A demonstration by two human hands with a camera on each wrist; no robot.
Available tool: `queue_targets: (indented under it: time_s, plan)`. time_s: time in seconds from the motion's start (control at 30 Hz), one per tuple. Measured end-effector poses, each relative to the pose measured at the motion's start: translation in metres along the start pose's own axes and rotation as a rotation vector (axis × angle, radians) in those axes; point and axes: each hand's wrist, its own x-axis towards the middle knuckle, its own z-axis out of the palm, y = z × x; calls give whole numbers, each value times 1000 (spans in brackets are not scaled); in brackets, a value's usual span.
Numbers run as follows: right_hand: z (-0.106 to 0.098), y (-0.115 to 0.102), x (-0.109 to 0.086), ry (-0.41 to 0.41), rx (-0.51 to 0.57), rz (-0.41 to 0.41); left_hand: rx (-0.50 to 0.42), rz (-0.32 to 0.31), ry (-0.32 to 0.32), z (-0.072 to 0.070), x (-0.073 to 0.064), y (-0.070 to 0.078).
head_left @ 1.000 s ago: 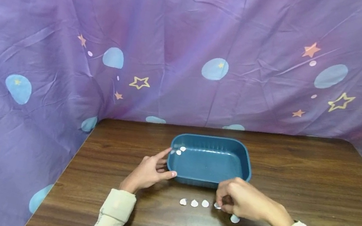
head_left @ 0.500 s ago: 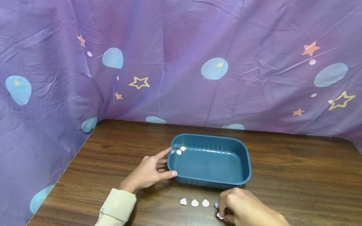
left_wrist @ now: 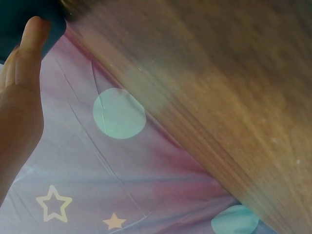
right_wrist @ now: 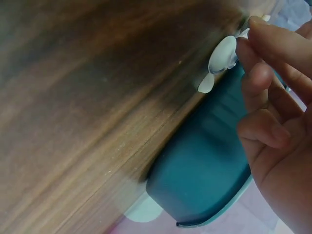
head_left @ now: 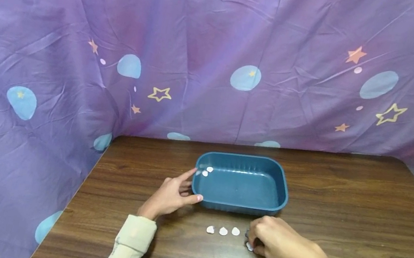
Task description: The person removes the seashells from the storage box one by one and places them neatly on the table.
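My left hand (head_left: 169,195) rests at the left end of a blue plastic basin (head_left: 237,206), index fingertip at its side rim and thumb along the front corner. In the left wrist view those fingers look fairly straight. In front of the basin, my right hand (head_left: 275,239) pinches a small white shell-like piece (head_left: 249,246) low over the table. Another such piece sits behind its fingertips, partly hidden. To the left, three similar white pieces (head_left: 223,231) lie in a row. The right wrist view shows a white oval piece (right_wrist: 223,54) right at the fingertips.
A few small white pieces (head_left: 205,173) lie inside the basin at its left end. The brown wooden table (head_left: 357,223) extends to both sides. A purple curtain with stars (head_left: 201,57) hangs behind its back edge.
My right hand has drawn slightly toward the front, and the white piece that lay under its wrist side is now at its fingertips, farther left. My left hand and the basin stay put.
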Motion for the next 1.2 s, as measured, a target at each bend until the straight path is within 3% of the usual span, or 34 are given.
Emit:
queue_targets:
  time_s: [0.37, 0.77, 1.03, 1.2]
  plan:
    - [-9, 0, 2, 0, 31, 53, 4, 7, -2, 1, -1, 1]
    - [-32, 6, 17, -43, 49, 94, 4, 4, 0, 0, -1, 0]
    - [-48, 8, 32, -87, 72, 101, 3, 2, -4, 1, 0, -1]
    - [-56, 18, 51, -125, 152, 115, 8, 5, -5, 1, 0, -2]
